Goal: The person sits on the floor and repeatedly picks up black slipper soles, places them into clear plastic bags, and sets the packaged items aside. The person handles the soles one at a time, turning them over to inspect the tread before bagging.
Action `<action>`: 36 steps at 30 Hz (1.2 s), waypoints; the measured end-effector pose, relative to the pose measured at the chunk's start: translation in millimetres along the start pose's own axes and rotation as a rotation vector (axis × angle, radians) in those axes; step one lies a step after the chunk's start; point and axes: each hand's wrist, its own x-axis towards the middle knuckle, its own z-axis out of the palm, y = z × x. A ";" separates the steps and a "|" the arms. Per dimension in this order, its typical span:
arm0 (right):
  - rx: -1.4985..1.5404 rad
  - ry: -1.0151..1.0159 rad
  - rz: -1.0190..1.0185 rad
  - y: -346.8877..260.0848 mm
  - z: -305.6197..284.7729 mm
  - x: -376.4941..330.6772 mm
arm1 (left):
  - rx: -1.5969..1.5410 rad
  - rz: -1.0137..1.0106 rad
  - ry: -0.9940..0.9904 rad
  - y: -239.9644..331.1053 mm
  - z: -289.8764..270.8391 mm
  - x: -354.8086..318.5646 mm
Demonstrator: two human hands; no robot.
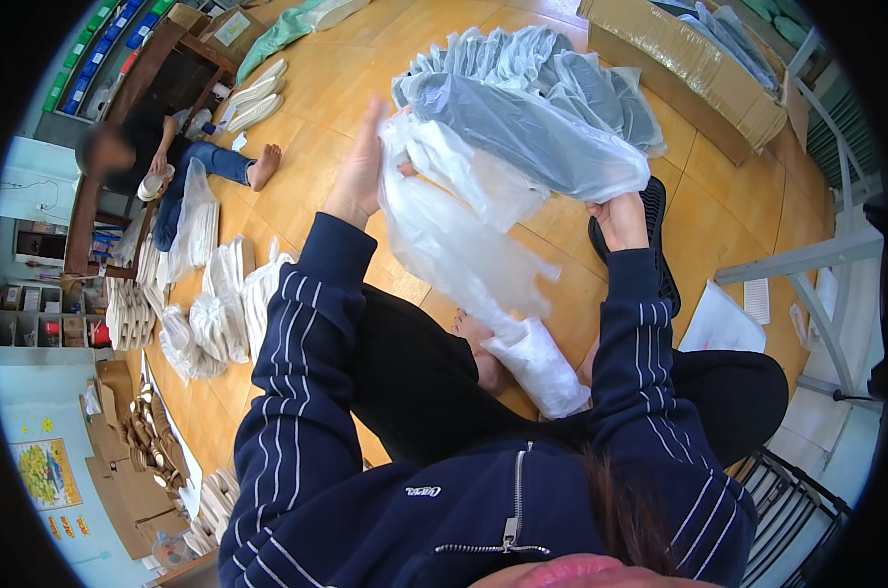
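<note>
My right hand (622,221) grips the near end of a dark, sole-shaped item in a clear plastic bag (532,127), held up at a slant. My left hand (361,169) is raised, fingers stretched out, beside the bag's other end. Below and between the hands hang loose translucent plastic bags (444,225); whether my left hand touches them I cannot tell. A white roll of plastic bags (542,370) lies between my feet. Behind the held item is a pile of similar dark bagged items (507,57). A black slide sandal (657,220) is partly hidden by my right hand.
A large cardboard box (689,83) with bagged items stands at the far right, near a grey metal frame (806,257). At the left, a seated person (204,162) handles something white among stacks of white soles (223,299). A white sheet (723,321) lies right.
</note>
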 end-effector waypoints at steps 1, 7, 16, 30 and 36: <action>-0.002 0.012 0.015 1.1 -1.7 0.3 | 0.146 0.054 0.188 -8.8 8.0 6.7; -0.154 0.069 -0.003 17.2 -10.0 -0.9 | 0.262 0.305 0.530 -31.1 7.1 31.3; -0.170 0.314 -0.245 57.0 6.5 15.6 | 0.294 0.682 0.652 9.1 -31.9 6.8; 0.137 0.473 -0.430 -6.5 -3.2 13.5 | 0.843 0.536 0.812 16.1 -21.8 -1.4; 0.307 0.367 -0.349 -26.8 14.7 -2.6 | 0.656 0.341 0.454 2.0 1.9 0.0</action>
